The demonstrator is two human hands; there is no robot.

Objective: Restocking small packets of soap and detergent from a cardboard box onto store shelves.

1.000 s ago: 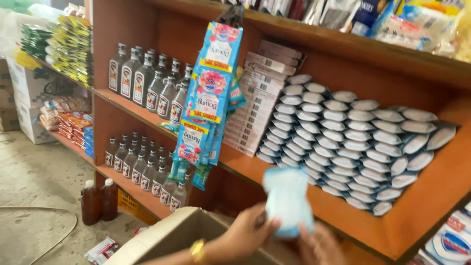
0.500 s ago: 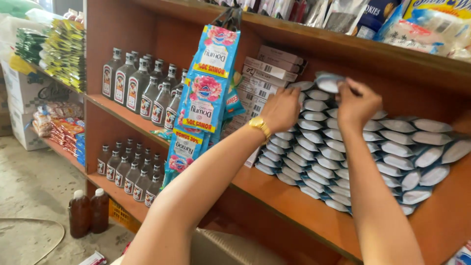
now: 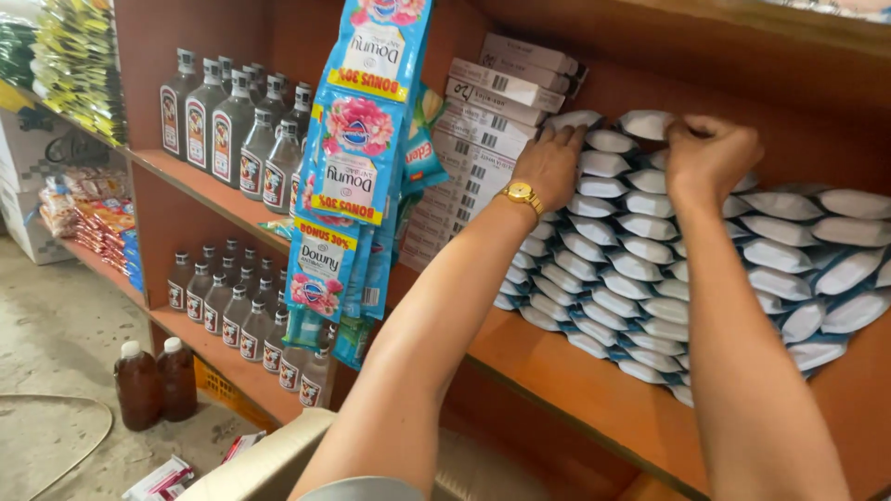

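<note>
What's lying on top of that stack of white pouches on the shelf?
Both hands rest on the pouch stack: left hand and right hand press white pouches onto its top row. The hands cover whatever lies directly beneath them.

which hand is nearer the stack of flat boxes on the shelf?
Left. The left hand rests on the pouches right beside the stack of flat boxes; the right hand is farther along the pouch rows.

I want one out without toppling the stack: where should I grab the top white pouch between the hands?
Probably pinch the rounded front end of the top pouch from the open shelf front, between left hand and right hand; only that end shows, the rest lies buried in the stack.
</note>
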